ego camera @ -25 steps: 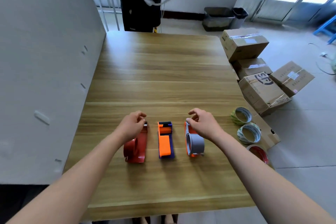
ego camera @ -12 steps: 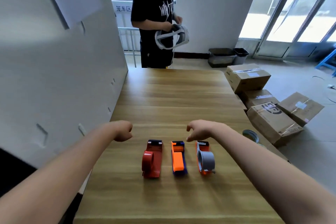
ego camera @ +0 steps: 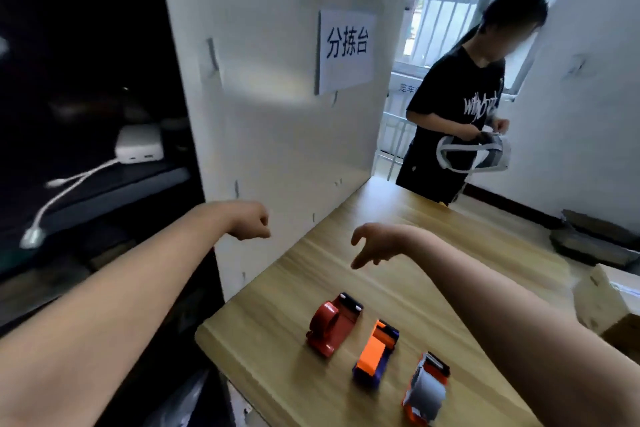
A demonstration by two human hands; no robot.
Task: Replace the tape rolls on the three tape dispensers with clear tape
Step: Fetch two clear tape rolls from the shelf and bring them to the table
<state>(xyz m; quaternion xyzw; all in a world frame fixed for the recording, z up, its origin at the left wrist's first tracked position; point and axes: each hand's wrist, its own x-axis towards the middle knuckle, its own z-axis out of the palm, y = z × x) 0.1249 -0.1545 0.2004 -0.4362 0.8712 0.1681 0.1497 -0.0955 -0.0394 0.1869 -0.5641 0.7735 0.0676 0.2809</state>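
Wooden table beside a white partition. Three dispensers in a row near its front edge: red dispenser, orange-blue dispenser, orange-grey dispenser. Both arms are raised, touching nothing. Left hand is an empty fist near the partition; right hand hangs loose above the table, fingers spread and drooping.

Light wooden table with lengthwise grain and a rounded near-left corner. Three tape dispensers in a slanted row on its near part, side by side, not touching, all pointing the same way. Farthest left, red dispenser; in the middle, orange-and-blue dispenser; nearest and rightmost, orange dispenser carrying a grey roll.
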